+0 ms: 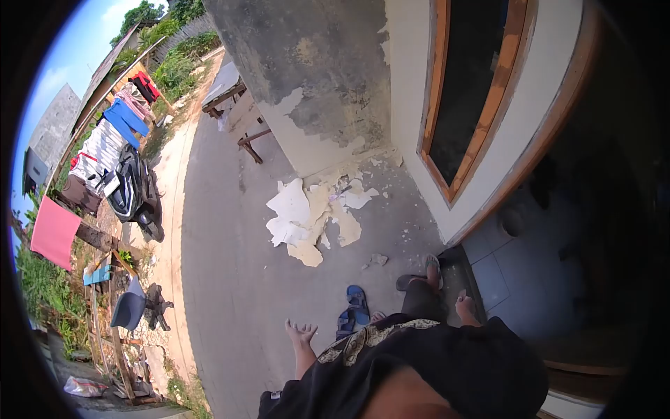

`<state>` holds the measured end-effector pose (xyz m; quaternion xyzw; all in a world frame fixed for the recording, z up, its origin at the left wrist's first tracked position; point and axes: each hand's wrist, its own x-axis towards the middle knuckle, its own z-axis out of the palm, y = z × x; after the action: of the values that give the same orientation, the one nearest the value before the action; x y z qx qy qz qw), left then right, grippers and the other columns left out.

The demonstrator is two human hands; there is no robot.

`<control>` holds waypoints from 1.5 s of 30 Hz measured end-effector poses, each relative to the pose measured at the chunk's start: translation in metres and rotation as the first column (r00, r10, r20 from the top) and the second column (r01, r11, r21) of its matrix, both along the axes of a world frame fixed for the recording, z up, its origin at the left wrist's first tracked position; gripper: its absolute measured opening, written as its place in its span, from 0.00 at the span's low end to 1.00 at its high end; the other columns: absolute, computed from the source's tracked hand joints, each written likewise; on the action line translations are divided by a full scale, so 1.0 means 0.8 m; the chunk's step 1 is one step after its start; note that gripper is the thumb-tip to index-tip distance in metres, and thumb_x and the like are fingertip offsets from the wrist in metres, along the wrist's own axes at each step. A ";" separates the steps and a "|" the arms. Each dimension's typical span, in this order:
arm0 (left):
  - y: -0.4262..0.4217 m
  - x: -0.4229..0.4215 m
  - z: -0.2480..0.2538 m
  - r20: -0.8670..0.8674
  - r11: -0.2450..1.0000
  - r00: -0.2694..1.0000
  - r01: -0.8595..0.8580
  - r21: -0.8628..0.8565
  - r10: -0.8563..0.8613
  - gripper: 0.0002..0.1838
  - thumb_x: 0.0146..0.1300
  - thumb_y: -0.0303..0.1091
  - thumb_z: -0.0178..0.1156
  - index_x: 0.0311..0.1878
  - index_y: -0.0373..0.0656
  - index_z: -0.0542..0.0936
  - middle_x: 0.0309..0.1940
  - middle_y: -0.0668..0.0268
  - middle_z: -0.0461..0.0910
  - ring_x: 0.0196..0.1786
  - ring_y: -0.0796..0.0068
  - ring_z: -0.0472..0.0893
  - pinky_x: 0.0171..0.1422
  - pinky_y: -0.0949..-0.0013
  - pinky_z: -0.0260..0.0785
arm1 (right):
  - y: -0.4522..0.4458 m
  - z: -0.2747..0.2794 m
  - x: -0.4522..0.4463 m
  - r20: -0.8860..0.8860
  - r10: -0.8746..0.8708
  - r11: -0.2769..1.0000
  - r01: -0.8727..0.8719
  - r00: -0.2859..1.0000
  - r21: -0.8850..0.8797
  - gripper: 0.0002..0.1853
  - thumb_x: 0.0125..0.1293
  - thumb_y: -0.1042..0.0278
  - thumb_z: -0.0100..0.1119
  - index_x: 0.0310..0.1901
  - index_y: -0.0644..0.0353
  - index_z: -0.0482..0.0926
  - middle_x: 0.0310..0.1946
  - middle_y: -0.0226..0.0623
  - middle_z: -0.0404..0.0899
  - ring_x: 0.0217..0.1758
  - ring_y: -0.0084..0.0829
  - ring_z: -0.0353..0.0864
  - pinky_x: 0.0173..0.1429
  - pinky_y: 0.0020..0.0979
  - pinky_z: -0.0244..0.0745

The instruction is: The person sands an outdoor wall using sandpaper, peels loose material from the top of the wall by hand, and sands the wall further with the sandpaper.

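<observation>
My left hand (pixel 301 331) is held out over the grey concrete floor, palm up and fingers spread, with nothing in it. Close to it on the floor lies a pair of blue sandals (pixel 354 307). At my other side, by the doorway edge, my right hand (pixel 465 306) hangs small in view with its fingers curled in; I see nothing in it. Ahead of me, a heap of peeled paint flakes (pixel 300 213), white and cream, lies at the foot of a wall (pixel 314 70) with a large bare grey patch. Neither hand touches the flakes.
A wood-framed window (pixel 436 167) and a tiled doorway (pixel 499 276) are on the right. A wooden table (pixel 227 91) stands by the wall's left end. Outside are a parked motorbike (pixel 129 188), hanging laundry (pixel 125 119) and a blue-grey chair (pixel 129 307). Small rubble (pixel 377 259) lies near my feet.
</observation>
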<state>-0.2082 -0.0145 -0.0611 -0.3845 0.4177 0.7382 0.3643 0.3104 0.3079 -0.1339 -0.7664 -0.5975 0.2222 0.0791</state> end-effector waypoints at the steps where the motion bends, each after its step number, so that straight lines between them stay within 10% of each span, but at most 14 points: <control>1: 0.028 -0.028 0.045 -0.144 0.997 0.988 -0.044 0.059 0.052 0.50 0.60 0.63 0.52 0.77 0.60 0.37 0.78 0.56 0.30 0.79 0.50 0.38 0.73 0.32 0.41 | -0.003 0.007 0.003 0.025 0.017 1.000 -0.017 1.000 -0.024 0.18 0.65 0.59 0.54 0.37 0.70 0.81 0.35 0.56 0.82 0.44 0.54 0.82 0.47 0.48 0.75; 5: 0.114 -0.121 0.229 -0.256 0.700 0.888 -0.097 0.707 0.382 0.45 0.64 0.63 0.48 0.77 0.58 0.42 0.78 0.56 0.37 0.78 0.51 0.43 0.75 0.34 0.43 | -0.002 0.042 0.012 0.022 0.006 0.996 -0.004 1.000 -0.088 0.17 0.65 0.59 0.53 0.38 0.68 0.82 0.36 0.55 0.82 0.44 0.53 0.82 0.47 0.47 0.75; 13: 0.194 -0.088 0.396 -0.407 0.218 0.805 0.345 0.913 0.431 0.37 0.69 0.59 0.45 0.75 0.52 0.52 0.77 0.56 0.46 0.78 0.55 0.48 0.77 0.42 0.45 | 0.008 0.052 0.020 -0.040 0.005 0.995 -0.009 0.999 -0.099 0.21 0.66 0.57 0.52 0.40 0.73 0.80 0.41 0.60 0.81 0.50 0.55 0.80 0.54 0.47 0.73; 24: 0.173 -0.034 0.450 -0.206 0.315 0.844 0.046 0.948 0.495 0.38 0.69 0.57 0.47 0.75 0.50 0.51 0.76 0.52 0.44 0.77 0.51 0.47 0.79 0.44 0.40 | 0.031 -0.057 0.038 -0.151 0.016 0.996 -0.002 0.988 0.092 0.18 0.68 0.60 0.51 0.37 0.72 0.80 0.37 0.58 0.81 0.45 0.54 0.81 0.49 0.46 0.74; 28: 0.173 -0.026 0.460 -0.061 0.294 0.881 -0.091 0.951 0.469 0.40 0.68 0.58 0.47 0.76 0.50 0.48 0.76 0.51 0.40 0.77 0.45 0.45 0.79 0.42 0.40 | 0.032 -0.051 0.046 -0.150 0.041 0.992 -0.059 0.988 -0.116 0.20 0.68 0.60 0.50 0.45 0.73 0.77 0.42 0.60 0.79 0.49 0.55 0.79 0.54 0.46 0.72; 31: 0.177 -0.031 0.449 -0.130 0.276 0.910 0.018 0.961 0.394 0.40 0.68 0.58 0.47 0.76 0.50 0.48 0.77 0.51 0.39 0.77 0.43 0.45 0.73 0.38 0.54 | 0.012 -0.066 0.051 -0.213 -0.006 0.989 -0.026 0.977 -0.149 0.23 0.68 0.59 0.49 0.51 0.74 0.75 0.47 0.63 0.77 0.53 0.58 0.76 0.58 0.47 0.70; 33: 0.187 -0.001 0.469 -0.484 0.171 0.837 0.454 0.875 0.254 0.40 0.69 0.60 0.43 0.76 0.47 0.45 0.76 0.46 0.39 0.76 0.41 0.47 0.65 0.35 0.64 | -0.001 -0.061 0.047 -0.124 0.024 1.000 -0.023 0.992 0.008 0.20 0.67 0.60 0.52 0.44 0.74 0.78 0.37 0.59 0.81 0.45 0.56 0.81 0.51 0.46 0.74; 38: 0.185 0.000 0.454 -0.969 0.235 0.246 0.940 0.246 0.031 0.43 0.69 0.67 0.29 0.75 0.43 0.49 0.69 0.35 0.54 0.69 0.36 0.62 0.48 0.39 0.78 | 0.001 -0.063 0.057 0.027 0.065 0.993 -0.062 0.998 -0.098 0.20 0.67 0.60 0.52 0.46 0.74 0.77 0.40 0.61 0.80 0.48 0.57 0.79 0.53 0.46 0.73; 45: 0.186 0.004 0.416 -0.857 0.401 0.513 0.795 0.454 -0.047 0.39 0.71 0.63 0.35 0.76 0.49 0.48 0.71 0.39 0.51 0.69 0.38 0.62 0.47 0.39 0.79 | 0.025 -0.090 0.066 -0.113 0.143 0.987 -0.134 0.983 0.087 0.21 0.66 0.60 0.52 0.48 0.74 0.76 0.44 0.61 0.78 0.51 0.57 0.77 0.56 0.46 0.72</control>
<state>-0.2049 0.1342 0.2720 0.3036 0.2192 0.7868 0.4907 0.3629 0.3276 -0.2058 -0.7046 -0.6519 0.2486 0.1293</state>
